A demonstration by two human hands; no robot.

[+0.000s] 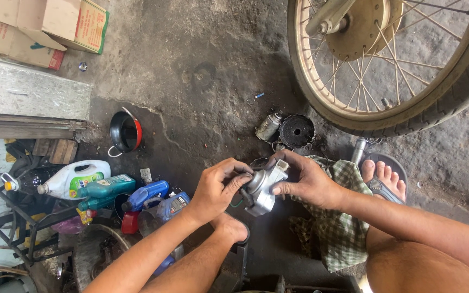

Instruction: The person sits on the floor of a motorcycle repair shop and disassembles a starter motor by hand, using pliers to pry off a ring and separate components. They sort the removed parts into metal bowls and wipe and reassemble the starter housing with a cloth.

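the left hand (217, 187) has its fingers curled tight around the round end of a small grey metal part (261, 190), thumb pressed on top. the right hand (304, 182) grips the same part from the other side, fingertips pinching the pale plug-like block at its upper end. the part sits between both hands, held in the air near the middle of the view, tilted toward 1 o'clock.

just past the right wrist, at 4 o'clock from the part, a checked green cloth (338, 228) lies over the person's knee. at 3 o'clock a foot in a sandal (384, 179) rests on the concrete floor (202, 81). at 12 o'clock from the hands a black round part (297, 131) lies on the floor with a small metal can (267, 126) touching its left side. further out at 1 o'clock stands a spoked wheel (392, 65) with its tyre.

at 9 o'clock from the hands lie several bottles: a blue bottle (146, 195), a green bottle (104, 188) and a white jug (74, 179), close together. at 10 o'clock a black pan with a red rim (125, 132) sits alone. cardboard boxes (44, 27) fill the far 10 o'clock corner.
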